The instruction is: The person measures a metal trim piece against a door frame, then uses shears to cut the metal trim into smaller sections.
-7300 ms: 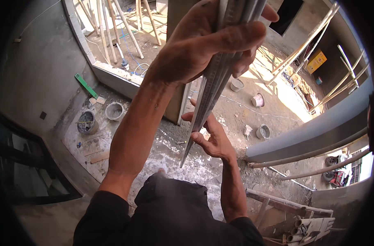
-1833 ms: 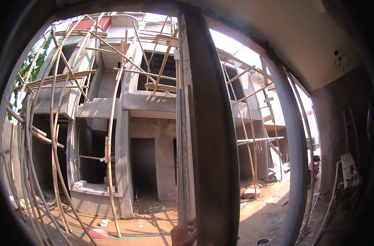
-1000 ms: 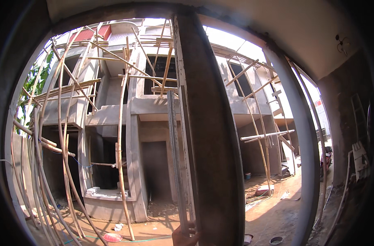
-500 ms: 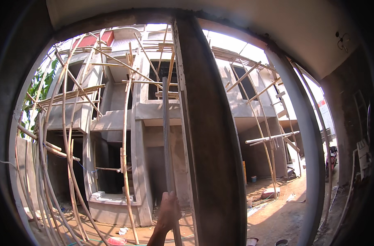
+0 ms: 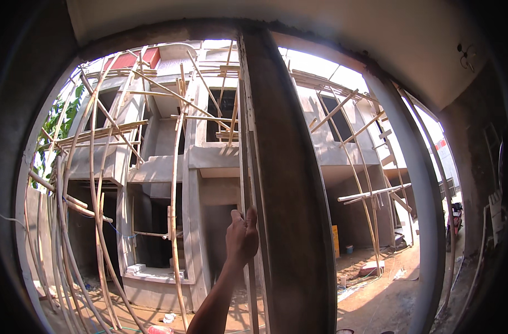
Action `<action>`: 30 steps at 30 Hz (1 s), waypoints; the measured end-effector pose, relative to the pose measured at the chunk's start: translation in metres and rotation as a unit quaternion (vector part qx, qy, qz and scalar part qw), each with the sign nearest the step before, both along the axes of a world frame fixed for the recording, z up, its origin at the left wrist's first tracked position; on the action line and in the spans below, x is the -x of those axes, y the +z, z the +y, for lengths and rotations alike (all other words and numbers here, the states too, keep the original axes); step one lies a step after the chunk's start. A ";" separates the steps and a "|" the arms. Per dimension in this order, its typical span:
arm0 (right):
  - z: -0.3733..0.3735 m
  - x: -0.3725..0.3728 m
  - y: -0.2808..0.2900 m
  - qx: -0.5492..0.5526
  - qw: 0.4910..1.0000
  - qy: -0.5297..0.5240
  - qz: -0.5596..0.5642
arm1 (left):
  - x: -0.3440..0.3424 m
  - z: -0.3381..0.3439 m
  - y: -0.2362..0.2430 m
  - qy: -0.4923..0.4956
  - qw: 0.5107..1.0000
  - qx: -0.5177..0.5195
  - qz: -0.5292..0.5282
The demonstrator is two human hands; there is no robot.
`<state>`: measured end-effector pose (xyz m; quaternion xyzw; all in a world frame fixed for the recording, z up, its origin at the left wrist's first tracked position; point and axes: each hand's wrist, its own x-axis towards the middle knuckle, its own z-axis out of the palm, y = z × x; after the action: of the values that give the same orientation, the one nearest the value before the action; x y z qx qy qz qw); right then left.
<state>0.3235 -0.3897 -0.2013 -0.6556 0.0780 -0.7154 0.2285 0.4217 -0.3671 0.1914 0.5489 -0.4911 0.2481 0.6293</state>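
Note:
My left hand (image 5: 242,239) reaches up from the lower edge, its fingers wrapped round a long, narrow grey metal bar (image 5: 252,300). The bar stands nearly upright along the left edge of a dark, rough-faced pillar (image 5: 287,183), overlapping that edge in the picture. Whether it touches the pillar all the way along, I cannot tell. A pale strip (image 5: 244,111) runs up the same edge of the pillar. My right hand is out of the picture.
Beyond the opening stands an unfinished grey building (image 5: 215,158) fronted by bamboo scaffolding (image 5: 175,234). A smooth grey column (image 5: 412,167) rises on the right. White blocks (image 5: 154,271) lie on a ledge; a reddish round object (image 5: 160,329) is on the dirt ground below.
My left hand has risen and shifted slightly right. The bar has moved right, from in front of the building to the pillar's left edge. The whole view has shifted slightly.

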 end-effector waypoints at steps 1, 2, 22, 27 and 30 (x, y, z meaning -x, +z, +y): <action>0.000 0.001 -0.001 0.010 1.000 -0.004 -0.006 | 0.000 -0.002 0.004 0.020 0.999 0.024 -0.006; 0.000 0.001 -0.003 0.012 1.000 -0.005 -0.007 | 0.001 -0.005 0.008 0.021 1.000 0.010 -0.001; 0.024 0.028 0.032 -0.058 0.984 0.162 -0.043 | -0.001 -0.030 0.015 -0.022 0.998 0.057 -0.021; 0.009 0.016 0.000 0.059 0.996 -0.040 0.059 | -0.001 -0.034 0.013 -0.021 0.997 0.069 -0.033; 0.003 -0.024 -0.017 0.124 0.979 -0.158 -0.018 | -0.001 -0.034 0.014 -0.023 0.998 0.058 -0.017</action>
<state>0.3476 -0.3863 -0.2184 -0.6449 0.0874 -0.7586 0.0306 0.4225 -0.4012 0.2050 0.4961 -0.4989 0.2709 0.6570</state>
